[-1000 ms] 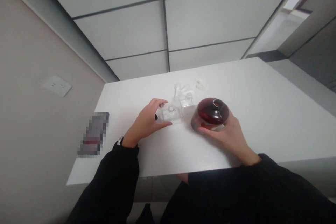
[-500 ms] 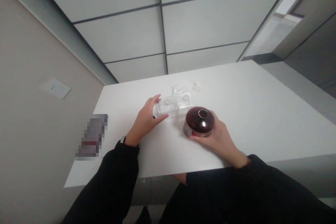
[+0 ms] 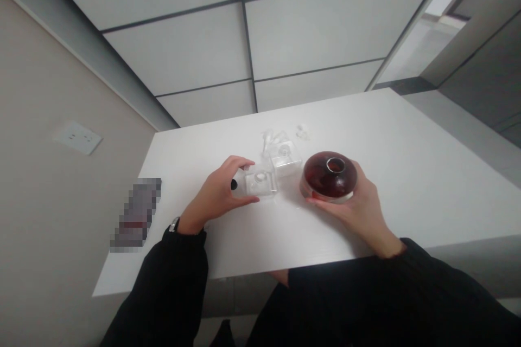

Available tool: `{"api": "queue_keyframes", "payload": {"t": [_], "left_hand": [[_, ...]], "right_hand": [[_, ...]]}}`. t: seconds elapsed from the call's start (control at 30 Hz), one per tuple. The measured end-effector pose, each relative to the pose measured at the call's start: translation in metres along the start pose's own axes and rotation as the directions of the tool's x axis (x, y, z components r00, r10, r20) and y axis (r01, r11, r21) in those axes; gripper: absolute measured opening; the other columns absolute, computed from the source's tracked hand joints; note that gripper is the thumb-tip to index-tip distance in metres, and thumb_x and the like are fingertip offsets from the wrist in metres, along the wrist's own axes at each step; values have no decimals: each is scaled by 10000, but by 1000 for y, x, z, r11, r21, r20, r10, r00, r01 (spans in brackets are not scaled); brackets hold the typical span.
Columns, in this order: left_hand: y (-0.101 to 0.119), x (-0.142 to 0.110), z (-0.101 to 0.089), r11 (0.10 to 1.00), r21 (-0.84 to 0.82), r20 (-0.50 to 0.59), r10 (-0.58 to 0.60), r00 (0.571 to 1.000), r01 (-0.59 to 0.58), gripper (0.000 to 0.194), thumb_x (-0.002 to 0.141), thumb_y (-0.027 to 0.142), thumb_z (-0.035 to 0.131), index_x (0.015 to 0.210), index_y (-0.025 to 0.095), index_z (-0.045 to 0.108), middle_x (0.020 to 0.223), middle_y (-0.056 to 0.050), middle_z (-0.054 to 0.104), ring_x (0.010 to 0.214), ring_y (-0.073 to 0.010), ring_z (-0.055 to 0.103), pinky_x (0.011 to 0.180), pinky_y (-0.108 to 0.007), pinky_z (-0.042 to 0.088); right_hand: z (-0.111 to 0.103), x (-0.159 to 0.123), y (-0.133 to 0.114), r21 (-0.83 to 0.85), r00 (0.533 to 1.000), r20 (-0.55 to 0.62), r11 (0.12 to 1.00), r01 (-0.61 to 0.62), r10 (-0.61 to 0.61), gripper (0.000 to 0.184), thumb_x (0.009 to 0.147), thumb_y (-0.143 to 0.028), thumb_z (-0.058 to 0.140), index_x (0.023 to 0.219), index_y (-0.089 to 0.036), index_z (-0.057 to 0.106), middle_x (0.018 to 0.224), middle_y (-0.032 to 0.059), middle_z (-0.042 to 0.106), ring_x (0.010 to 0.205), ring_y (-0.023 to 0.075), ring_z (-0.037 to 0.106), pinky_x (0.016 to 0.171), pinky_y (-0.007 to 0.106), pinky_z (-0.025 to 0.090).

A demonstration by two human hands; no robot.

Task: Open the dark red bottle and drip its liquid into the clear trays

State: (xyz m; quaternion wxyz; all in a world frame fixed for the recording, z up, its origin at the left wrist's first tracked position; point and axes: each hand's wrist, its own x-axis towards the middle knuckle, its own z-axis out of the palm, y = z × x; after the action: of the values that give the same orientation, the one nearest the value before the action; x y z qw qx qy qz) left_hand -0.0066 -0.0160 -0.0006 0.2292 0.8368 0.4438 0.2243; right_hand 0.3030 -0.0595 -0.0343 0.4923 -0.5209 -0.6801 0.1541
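Note:
My left hand [image 3: 217,190] has its thumb and fingers around the sides of a clear, square-sided bottle [image 3: 260,183] with a round opening on top. A small black round thing [image 3: 234,184] shows by the palm; what it belongs to I cannot tell. Wrapped round the right side of a squat, round, dark-red glass bottle [image 3: 329,176] is my right hand [image 3: 360,200]. That bottle has a short open neck and looks tilted slightly, and its underside is hidden. Just behind the held clear bottle stands a second clear square bottle [image 3: 285,157].
Crumpled clear plastic [image 3: 268,138] and small whitish pieces [image 3: 302,132] lie behind the bottles on the white table [image 3: 407,173]. A blurred-out flat object [image 3: 136,214] is near the left edge. A wall socket [image 3: 79,138] is at left, with panelled doors [image 3: 317,32] behind.
My left hand has drawn the clear bottle toward me, apart from the second one. My right hand has moved the dark-red bottle right and slightly up in view.

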Motion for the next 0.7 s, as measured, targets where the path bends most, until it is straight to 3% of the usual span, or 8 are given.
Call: {"api": "queue_keyframes", "payload": {"t": [0.23,0.5,0.63,0.7], "left_hand": [[12,0,-2,989,-128,47,76,996,-69,672,792,510,907,1329,253,597,1319,-97,657,1234,-298,645,1095,-455,535],[13,3,14,982,-175,156,104,982,-76,732,753,598,909,1335,274,604,1319,-101,668,1233,-323,653,1089,-503,542],[9,5,14,968,-198,73,170,983,-153,923,729,783,820,1440,265,538,1416,-150,631,1300,-344,618,1129,-519,503],[5,6,13,973,-173,-66,140,988,-150,689,883,769,682,1328,249,603,1318,-133,677,1218,-303,645,1070,-478,514]], "right_hand": [[-11,4,5,-125,998,-29,991,46,-50,791,752,-593,897,1385,-227,595,1292,137,727,1180,345,727,1022,525,617],[-10,4,5,-238,981,-15,953,187,-196,746,785,-553,888,1395,-237,597,1295,121,745,1153,319,750,966,467,644],[-11,5,3,-272,972,29,934,231,-232,734,810,-526,875,1414,-231,580,1293,128,746,1144,310,752,931,449,649],[-11,5,3,-298,968,37,922,247,-248,706,831,-509,861,1417,-234,579,1291,130,744,1142,307,751,919,445,651]]}}
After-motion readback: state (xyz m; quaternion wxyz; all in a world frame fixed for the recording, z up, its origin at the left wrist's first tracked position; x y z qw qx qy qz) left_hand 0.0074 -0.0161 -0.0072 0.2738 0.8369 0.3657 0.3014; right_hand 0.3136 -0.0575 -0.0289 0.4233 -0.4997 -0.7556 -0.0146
